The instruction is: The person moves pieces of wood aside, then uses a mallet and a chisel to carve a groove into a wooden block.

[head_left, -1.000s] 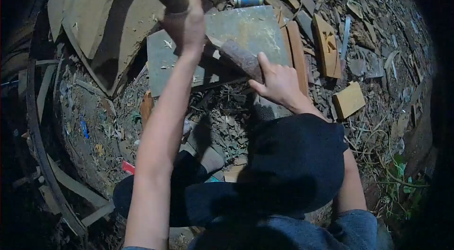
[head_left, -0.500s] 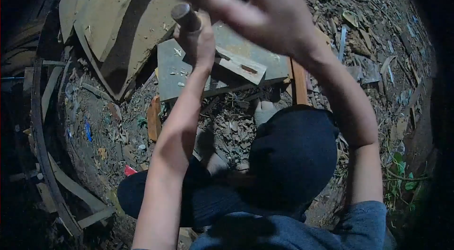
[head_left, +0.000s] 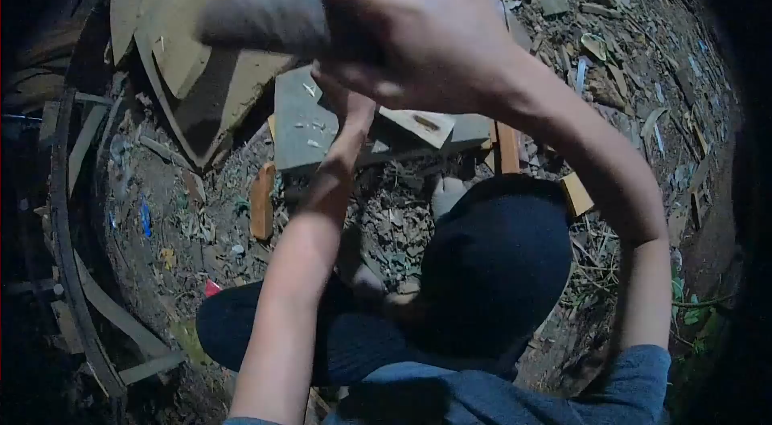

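My right hand (head_left: 442, 39) is raised in front of the camera, its fingers wrapped round a mallet (head_left: 265, 19) whose thick, greyish end is smeared by motion and points left. Below and behind it, my left hand (head_left: 351, 103) is partly covered; the chisel whose round handle end showed in its grip earlier is hidden now. Beside my left hand, a pale wooden piece (head_left: 441, 135) with a cut slot lies across a grey board (head_left: 296, 139). Small wood chips are scattered on the board.
Large tan sheets (head_left: 181, 63) lean at the upper left. An orange-brown wood offcut (head_left: 262, 204) and a reddish plank (head_left: 507, 147) flank the board. A pale block (head_left: 576, 193) sits by my dark-clad knee (head_left: 498, 264). Debris litters the ground.
My right hand has swung down and turned, bringing the mallet into view across my left hand. The chisel's handle end, visible before, is now covered.
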